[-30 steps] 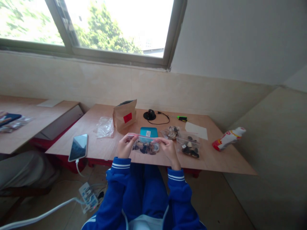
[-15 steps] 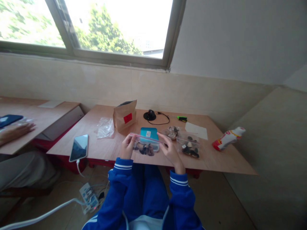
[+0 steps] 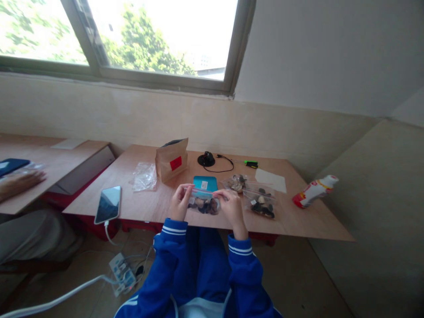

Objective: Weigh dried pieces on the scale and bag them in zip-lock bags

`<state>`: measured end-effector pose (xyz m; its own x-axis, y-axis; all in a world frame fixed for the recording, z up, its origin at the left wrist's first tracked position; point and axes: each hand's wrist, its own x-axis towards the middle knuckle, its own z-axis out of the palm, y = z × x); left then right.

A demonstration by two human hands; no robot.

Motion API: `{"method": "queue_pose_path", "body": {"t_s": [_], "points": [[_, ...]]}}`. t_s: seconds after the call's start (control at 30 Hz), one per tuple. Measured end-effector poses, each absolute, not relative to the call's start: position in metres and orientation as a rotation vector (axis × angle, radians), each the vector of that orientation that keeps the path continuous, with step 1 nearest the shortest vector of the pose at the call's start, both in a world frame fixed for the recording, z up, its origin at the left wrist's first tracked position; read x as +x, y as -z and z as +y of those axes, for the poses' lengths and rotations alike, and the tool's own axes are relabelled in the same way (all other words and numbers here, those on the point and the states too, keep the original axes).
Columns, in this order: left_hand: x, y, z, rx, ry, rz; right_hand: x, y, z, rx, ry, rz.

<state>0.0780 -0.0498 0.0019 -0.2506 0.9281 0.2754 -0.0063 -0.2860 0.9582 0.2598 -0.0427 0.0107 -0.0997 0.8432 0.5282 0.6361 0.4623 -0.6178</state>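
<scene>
I hold a small clear zip bag (image 3: 204,204) of dark lumpy pieces upright over the near edge of the wooden table (image 3: 308,225). My left hand (image 3: 180,204) pinches the bag's top left corner and my right hand (image 3: 229,206) pinches its top right corner, both closed on the pink zip strip. A teal box (image 3: 205,182) lies just behind the bag. Two more filled zip bags (image 3: 261,203) lie to the right of my right hand.
A brown paper pouch (image 3: 172,160) with a red label stands behind, beside an empty crumpled plastic bag (image 3: 144,176). A phone (image 3: 108,204) on a cable lies at the left. A black round device (image 3: 206,160), green marker (image 3: 251,164), paper sheet (image 3: 270,180) and white bottle (image 3: 314,191) lie further off. Another person's hand (image 3: 20,183) rests on the left table.
My hands came closer together along the bag's top, and the bag now hangs more compactly between them. The other person's hand appeared on the left table.
</scene>
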Motion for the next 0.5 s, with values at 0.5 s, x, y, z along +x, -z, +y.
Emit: {"method": "queue_pose_path", "body": {"t_s": [0.5], "points": [[0.098,-0.006,-0.058,1.473,-1.590,1.391,0.238,-0.016,-0.050,-1.234,-0.212,-1.959]]}}
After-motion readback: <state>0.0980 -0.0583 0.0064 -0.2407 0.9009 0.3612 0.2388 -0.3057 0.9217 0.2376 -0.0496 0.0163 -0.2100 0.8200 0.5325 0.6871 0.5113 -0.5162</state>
